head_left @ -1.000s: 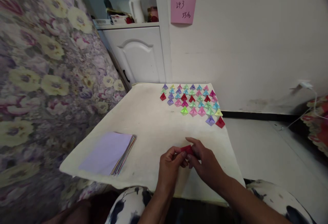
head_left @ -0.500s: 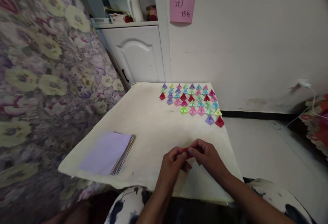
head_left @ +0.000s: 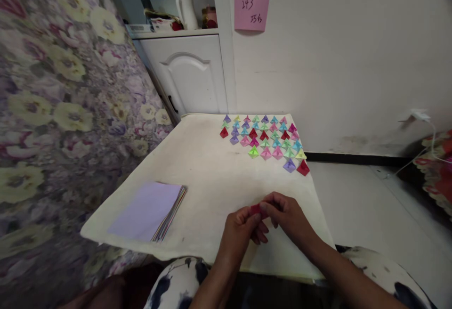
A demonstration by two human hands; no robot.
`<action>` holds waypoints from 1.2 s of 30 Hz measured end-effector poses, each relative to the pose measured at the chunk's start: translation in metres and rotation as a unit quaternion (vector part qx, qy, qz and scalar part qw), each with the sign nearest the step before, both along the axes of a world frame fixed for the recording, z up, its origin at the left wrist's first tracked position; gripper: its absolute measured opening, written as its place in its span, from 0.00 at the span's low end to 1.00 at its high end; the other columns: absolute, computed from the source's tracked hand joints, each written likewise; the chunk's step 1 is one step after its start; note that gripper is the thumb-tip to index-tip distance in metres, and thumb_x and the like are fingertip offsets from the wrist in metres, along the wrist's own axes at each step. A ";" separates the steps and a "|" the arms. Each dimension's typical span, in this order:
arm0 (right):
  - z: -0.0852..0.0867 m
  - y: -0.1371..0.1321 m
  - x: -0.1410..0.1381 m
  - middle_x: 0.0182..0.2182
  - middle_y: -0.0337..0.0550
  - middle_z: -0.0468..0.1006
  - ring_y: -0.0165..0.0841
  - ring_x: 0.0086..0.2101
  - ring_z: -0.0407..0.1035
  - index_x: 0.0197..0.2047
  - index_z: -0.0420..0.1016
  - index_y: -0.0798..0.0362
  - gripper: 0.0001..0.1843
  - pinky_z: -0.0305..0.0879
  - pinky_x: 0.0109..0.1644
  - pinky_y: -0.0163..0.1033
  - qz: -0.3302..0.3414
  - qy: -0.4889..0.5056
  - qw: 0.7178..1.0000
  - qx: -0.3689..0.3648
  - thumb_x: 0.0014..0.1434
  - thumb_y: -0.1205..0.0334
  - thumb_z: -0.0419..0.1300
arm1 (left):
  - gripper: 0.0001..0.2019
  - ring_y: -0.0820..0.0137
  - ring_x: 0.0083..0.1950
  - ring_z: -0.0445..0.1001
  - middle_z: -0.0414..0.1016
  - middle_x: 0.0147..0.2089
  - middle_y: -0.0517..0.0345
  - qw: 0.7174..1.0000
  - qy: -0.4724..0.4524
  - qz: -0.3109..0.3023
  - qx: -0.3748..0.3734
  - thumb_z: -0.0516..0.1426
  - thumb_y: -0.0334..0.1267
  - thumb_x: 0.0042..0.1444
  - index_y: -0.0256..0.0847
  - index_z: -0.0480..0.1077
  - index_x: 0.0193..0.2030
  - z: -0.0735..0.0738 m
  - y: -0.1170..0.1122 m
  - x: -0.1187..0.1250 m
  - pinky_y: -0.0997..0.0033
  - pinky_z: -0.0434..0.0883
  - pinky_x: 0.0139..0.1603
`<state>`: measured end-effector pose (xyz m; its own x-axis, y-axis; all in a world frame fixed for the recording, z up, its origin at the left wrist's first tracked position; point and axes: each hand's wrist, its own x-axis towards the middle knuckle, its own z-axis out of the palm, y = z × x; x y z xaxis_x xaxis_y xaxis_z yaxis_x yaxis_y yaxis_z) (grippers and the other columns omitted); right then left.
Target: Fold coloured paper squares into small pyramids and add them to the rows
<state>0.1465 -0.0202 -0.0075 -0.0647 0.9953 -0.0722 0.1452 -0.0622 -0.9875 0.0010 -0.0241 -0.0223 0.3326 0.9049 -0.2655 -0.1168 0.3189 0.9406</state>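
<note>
A small folded piece of red paper (head_left: 256,209) is pinched between my two hands, just above the near right part of the table. My left hand (head_left: 243,226) grips its left side, thumb on top and the lower fingers curled beneath. On the right side, my right hand (head_left: 282,210) holds it between thumb and forefinger. Fingertips cover part of the paper, so its exact shape is hidden. Beyond my hands, several small folded paper pieces (head_left: 265,152) in many colours lie in rows toward the table's far right.
A stack of coloured paper (head_left: 148,210) with a lilac sheet on top lies at the table's left (head_left: 176,163). Floral curtain (head_left: 70,111) hangs on the left. Behind stand a white cabinet (head_left: 190,73) and a wall bearing a pink note (head_left: 252,5).
The red paper has turned slightly, showing more of its flat face. My left hand's lower fingers have shifted a little to the right. The rows and the stack are unchanged.
</note>
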 end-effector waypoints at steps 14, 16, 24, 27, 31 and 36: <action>0.001 -0.002 0.000 0.20 0.33 0.63 0.26 0.22 0.57 0.28 0.71 0.54 0.03 0.54 0.24 0.31 -0.035 -0.087 0.994 0.055 0.48 0.64 0.61 | 0.13 0.74 0.19 0.70 0.73 0.23 0.57 0.999 -0.022 0.027 -0.027 0.58 0.44 0.50 0.33 0.70 0.30 -0.001 0.000 0.000 0.77 0.62 0.20; -0.001 -0.003 -0.002 0.21 0.33 0.62 0.26 0.21 0.56 0.27 0.71 0.54 0.02 0.54 0.24 0.31 -0.035 -0.092 0.993 0.066 0.48 0.65 0.61 | 0.13 0.74 0.19 0.70 0.73 0.22 0.57 0.999 -0.019 0.027 -0.026 0.59 0.44 0.49 0.33 0.70 0.29 -0.001 0.000 0.001 0.77 0.62 0.20; -0.004 -0.010 -0.008 0.27 0.36 0.64 0.25 0.22 0.58 0.28 0.72 0.52 0.04 0.57 0.26 0.32 -0.025 -0.123 0.975 0.184 0.51 0.71 0.59 | 0.11 0.74 0.20 0.71 0.74 0.24 0.56 0.999 -0.029 0.037 -0.027 0.58 0.41 0.51 0.32 0.71 0.31 0.004 -0.002 -0.001 0.77 0.64 0.22; -0.006 -0.012 -0.008 0.29 0.37 0.65 0.25 0.23 0.60 0.30 0.72 0.52 0.05 0.59 0.26 0.31 0.000 -0.113 0.969 0.221 0.54 0.71 0.57 | 0.10 0.73 0.21 0.71 0.74 0.23 0.55 0.998 -0.034 0.037 -0.027 0.57 0.40 0.51 0.32 0.71 0.30 0.007 -0.002 -0.002 0.77 0.65 0.22; -0.008 -0.014 -0.006 0.31 0.40 0.66 0.26 0.27 0.64 0.33 0.72 0.52 0.07 0.62 0.29 0.31 0.038 -0.137 0.944 0.297 0.56 0.71 0.54 | 0.10 0.74 0.20 0.71 0.73 0.21 0.56 0.998 -0.038 0.037 -0.029 0.57 0.39 0.51 0.33 0.70 0.28 0.010 -0.003 -0.005 0.78 0.64 0.21; -0.011 -0.015 -0.004 0.32 0.41 0.67 0.26 0.29 0.64 0.37 0.72 0.50 0.09 0.62 0.31 0.32 0.075 -0.193 0.918 0.337 0.59 0.70 0.51 | 0.10 0.73 0.21 0.71 0.73 0.21 0.55 0.998 -0.040 0.028 -0.031 0.56 0.39 0.52 0.33 0.70 0.28 0.010 -0.003 -0.007 0.77 0.65 0.22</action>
<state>0.1428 -0.0351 -0.0184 -0.3048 0.8039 0.5108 0.4500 0.5942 -0.6666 -0.0062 -0.0271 -0.0120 0.3048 0.9053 -0.2959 -0.2096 0.3668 0.9064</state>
